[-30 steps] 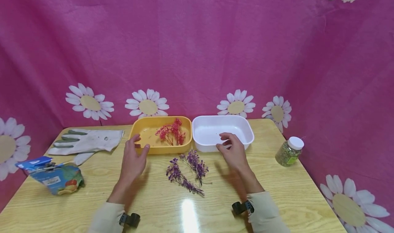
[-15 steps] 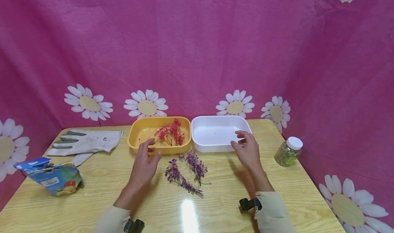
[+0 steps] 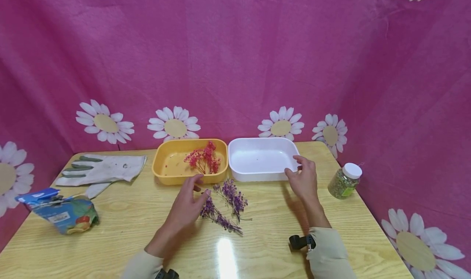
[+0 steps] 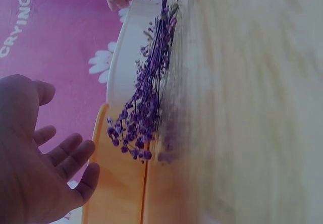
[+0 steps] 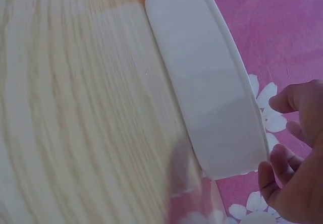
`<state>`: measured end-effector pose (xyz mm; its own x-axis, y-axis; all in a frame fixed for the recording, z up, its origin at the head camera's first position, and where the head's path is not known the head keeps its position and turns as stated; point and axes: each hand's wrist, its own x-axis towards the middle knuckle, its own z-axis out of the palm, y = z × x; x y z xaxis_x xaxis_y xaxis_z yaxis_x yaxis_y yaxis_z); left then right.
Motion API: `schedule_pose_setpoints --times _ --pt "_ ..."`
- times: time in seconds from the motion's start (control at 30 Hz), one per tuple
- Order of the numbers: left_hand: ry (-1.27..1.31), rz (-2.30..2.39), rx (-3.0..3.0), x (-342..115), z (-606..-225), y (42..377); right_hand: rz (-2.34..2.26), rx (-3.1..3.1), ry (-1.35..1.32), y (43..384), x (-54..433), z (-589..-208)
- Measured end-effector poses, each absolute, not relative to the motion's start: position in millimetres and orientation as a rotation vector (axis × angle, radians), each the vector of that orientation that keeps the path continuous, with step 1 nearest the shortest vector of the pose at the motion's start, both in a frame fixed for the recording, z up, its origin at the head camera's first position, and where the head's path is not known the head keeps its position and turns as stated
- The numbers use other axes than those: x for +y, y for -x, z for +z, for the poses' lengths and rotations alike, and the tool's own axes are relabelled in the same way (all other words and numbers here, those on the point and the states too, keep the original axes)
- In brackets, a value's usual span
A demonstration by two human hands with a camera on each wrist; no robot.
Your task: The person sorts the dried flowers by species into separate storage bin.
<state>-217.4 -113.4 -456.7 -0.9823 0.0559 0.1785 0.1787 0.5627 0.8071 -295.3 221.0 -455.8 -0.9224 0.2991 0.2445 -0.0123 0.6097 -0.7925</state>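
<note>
Two sprigs of small purple dried flowers [image 3: 235,199] lie on the table in front of the trays. My left hand [image 3: 187,203] hovers at their left side, fingers loosely spread, nothing held; in the left wrist view the purple flowers [image 4: 144,100] stand beyond the fingertips. A yellow tray [image 3: 165,176] at the back holds a sprig of red dried flowers [image 3: 206,158]. Beside it on the right is a white tray [image 3: 257,176] with a bare floor. My right hand [image 3: 304,181], relaxed and holding nothing, is at that tray's front right corner, its fingertips close to the rim [image 5: 260,123].
Pale work gloves [image 3: 110,168] lie at the back left, with a blue printed pouch [image 3: 62,213] in front of them. A white-capped jar of green bits [image 3: 344,181] stands near the right edge. A pink curtain [image 3: 235,66] with daisies hangs behind the table.
My left hand has moved right and toward me, from the yellow tray's front left to the purple flowers. My right hand has shifted right, along the white tray's front to its corner.
</note>
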Motion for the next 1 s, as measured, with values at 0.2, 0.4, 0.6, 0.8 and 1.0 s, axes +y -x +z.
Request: schedule_pose_setpoints --times 0.2,0.4,0.6,0.8,1.0 --pt "0.239 -1.365 -2.693 -107 -457 210 1.189 -2.511 0.285 297 226 -456" --pt "0.281 -1.304 -2.757 -102 -459 203 1.234 -2.588 0.307 297 234 -458" --pt "0.343 -1.159 -2.853 -98 -460 198 1.374 -2.65 0.323 298 240 -458" --pt "0.411 -1.045 -2.955 -95 -462 193 1.447 -2.665 0.355 299 240 -460" --pt "0.497 -0.949 -3.036 -95 -466 190 1.438 -2.668 0.369 300 239 -464"
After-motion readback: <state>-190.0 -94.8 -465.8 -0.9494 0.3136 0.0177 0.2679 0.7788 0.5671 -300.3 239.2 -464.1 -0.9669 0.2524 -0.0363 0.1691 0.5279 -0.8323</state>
